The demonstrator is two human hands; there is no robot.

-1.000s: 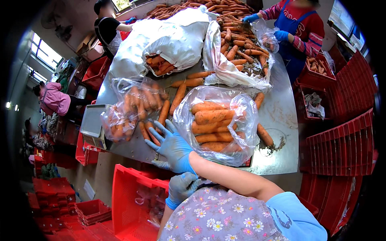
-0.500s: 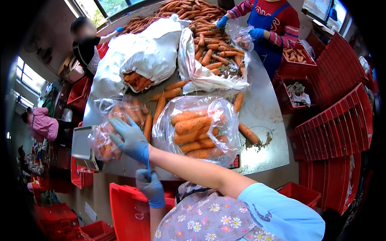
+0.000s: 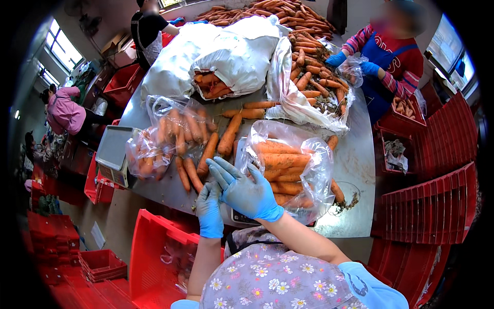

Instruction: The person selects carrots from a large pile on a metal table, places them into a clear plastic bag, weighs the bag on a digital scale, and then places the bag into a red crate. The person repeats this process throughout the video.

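Note:
Both my hands wear blue rubber gloves, soiled grey over the palms and fingers. My right hand (image 3: 248,191) is held palm up with fingers spread and nothing in it, in front of an open clear plastic bag (image 3: 320,149) of carrots. Close against its finger side is my left hand (image 3: 210,210), its fingers drawn together; whether they pinch something is hidden. Large carrots (image 3: 282,160) fill the bag, which rests on a scale (image 3: 241,218) mostly hidden below it. Loose carrots (image 3: 208,154) lie just beyond my hands.
Bagged carrots (image 3: 177,126) sit at left beside another scale (image 3: 114,149). White sacks (image 3: 234,56) and a carrot heap (image 3: 309,51) cover the table's far side. A red crate (image 3: 154,257) stands below the near edge. Co-workers stand at far left and far right; red crates (image 3: 427,206) line the right.
My right hand has come back from the bagged carrots at left and turned palm up. My left hand has left the right glove's cuff and moved up beside the right fingers. The view has shifted.

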